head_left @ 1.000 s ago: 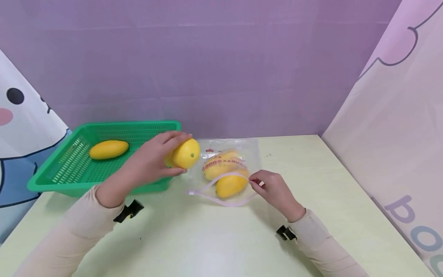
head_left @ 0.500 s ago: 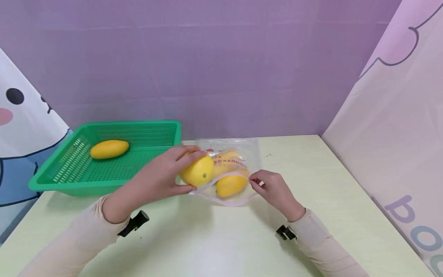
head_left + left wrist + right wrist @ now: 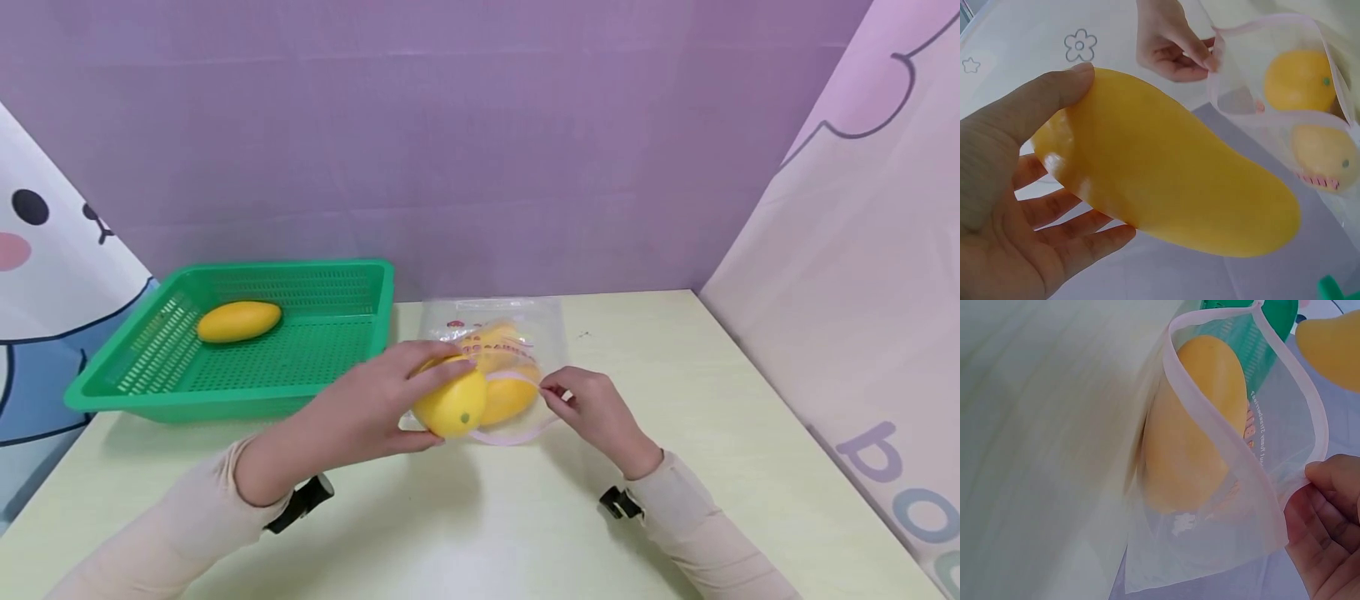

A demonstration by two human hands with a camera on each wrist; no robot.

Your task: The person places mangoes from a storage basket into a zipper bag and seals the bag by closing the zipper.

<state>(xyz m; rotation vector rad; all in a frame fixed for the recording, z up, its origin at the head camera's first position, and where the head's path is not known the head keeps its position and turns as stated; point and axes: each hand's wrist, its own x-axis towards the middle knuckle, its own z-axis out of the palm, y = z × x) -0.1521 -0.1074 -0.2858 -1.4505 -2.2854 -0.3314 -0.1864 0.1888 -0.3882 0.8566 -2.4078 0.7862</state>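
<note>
My left hand grips a yellow mango between thumb and fingers, in front of the mouth of a clear zip bag. In the head view the held mango hides the bag's left corner and part of its rim. The thumb and fingertips of my right hand pinch the bag's rim at its right side. The bag's mouth stands parted, as both wrist views show. Inside the bag lie two mangoes; the nearer mango is close to the mouth, and the farther mango lies behind printed plastic.
A green plastic basket stands at the left of the table, with one mango in it. A purple cloth hangs behind the table. Printed sheets flank both sides.
My left hand has carried the mango from beside the basket rightward and toward the person, to the front of the bag's mouth. My right hand has kept its pinch in place.
</note>
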